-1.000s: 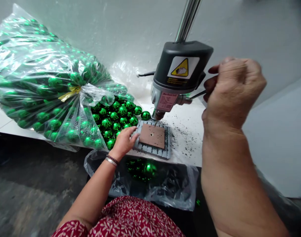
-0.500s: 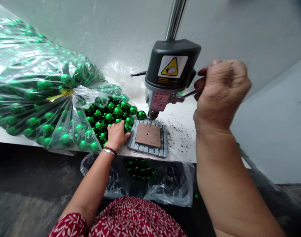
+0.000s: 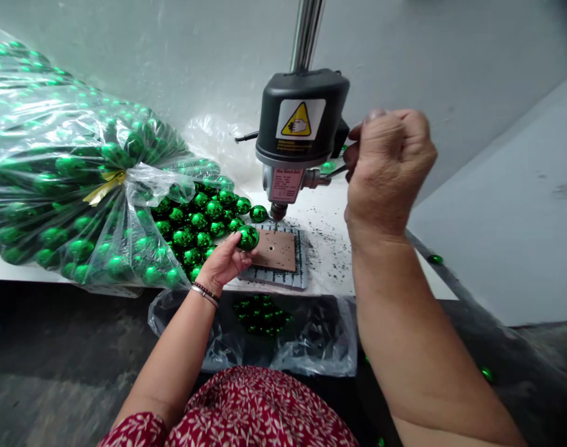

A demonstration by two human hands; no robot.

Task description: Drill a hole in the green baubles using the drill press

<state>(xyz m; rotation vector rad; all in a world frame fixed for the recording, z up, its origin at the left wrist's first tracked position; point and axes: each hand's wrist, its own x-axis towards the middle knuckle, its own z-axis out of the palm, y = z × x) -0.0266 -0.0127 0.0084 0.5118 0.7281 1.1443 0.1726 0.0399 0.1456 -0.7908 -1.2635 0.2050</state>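
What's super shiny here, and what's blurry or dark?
In the head view, green balls glint and the clear bag has white glare; small print on the pink label of the drill is fuzzy; the floor is dark.

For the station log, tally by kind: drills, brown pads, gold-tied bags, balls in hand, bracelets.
Mini bench drill: 1
Brown pad with a hole: 1
Gold-tied clear bag: 1
Green ball in the left hand's grip: 1
Bracelets: 2
Total: 6
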